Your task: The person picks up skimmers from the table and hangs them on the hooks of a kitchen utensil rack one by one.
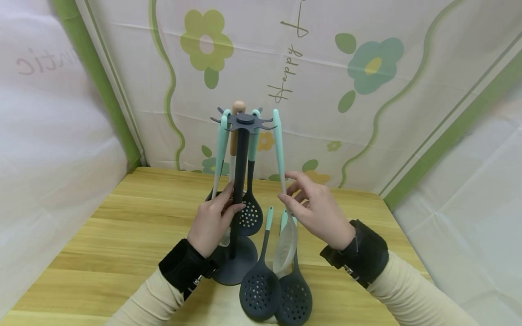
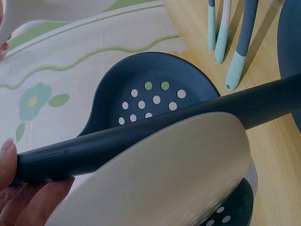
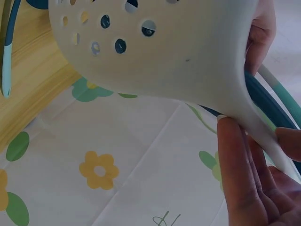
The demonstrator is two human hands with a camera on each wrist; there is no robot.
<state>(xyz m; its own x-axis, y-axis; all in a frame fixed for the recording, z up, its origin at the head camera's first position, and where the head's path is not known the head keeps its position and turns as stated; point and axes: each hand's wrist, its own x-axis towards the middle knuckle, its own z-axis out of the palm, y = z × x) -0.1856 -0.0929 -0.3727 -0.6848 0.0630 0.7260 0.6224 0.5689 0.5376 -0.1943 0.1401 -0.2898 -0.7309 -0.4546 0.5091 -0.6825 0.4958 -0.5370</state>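
My left hand [image 1: 210, 224] grips the dark pole [image 1: 242, 163] of a utensil rack, thumb on one side and fingers on the other. At the right of the rack, my right hand [image 1: 318, 210] pinches the pale neck of a white skimmer [image 1: 287, 244] with a mint handle. The handle's top is right at a hook arm of the rack's crown [image 1: 246, 119]. In the right wrist view, the holed bowl of the white skimmer [image 3: 141, 61] fills the upper part. Behind the pole hangs a dark skimmer [image 1: 253, 218]. A pale utensil [image 2: 188, 155] crosses before the pole in the left wrist view.
Two dark skimmers [image 1: 259, 292] [image 1: 299, 296] lie overlapping on the wooden table [image 1: 122, 244], with a pale utensil partly hidden under them. The rack's round base [image 1: 238, 267] stands beside them. A wooden-handled utensil [image 1: 239, 107] hangs at the back. Printed cloth [image 1: 310, 136] walls the table's far side.
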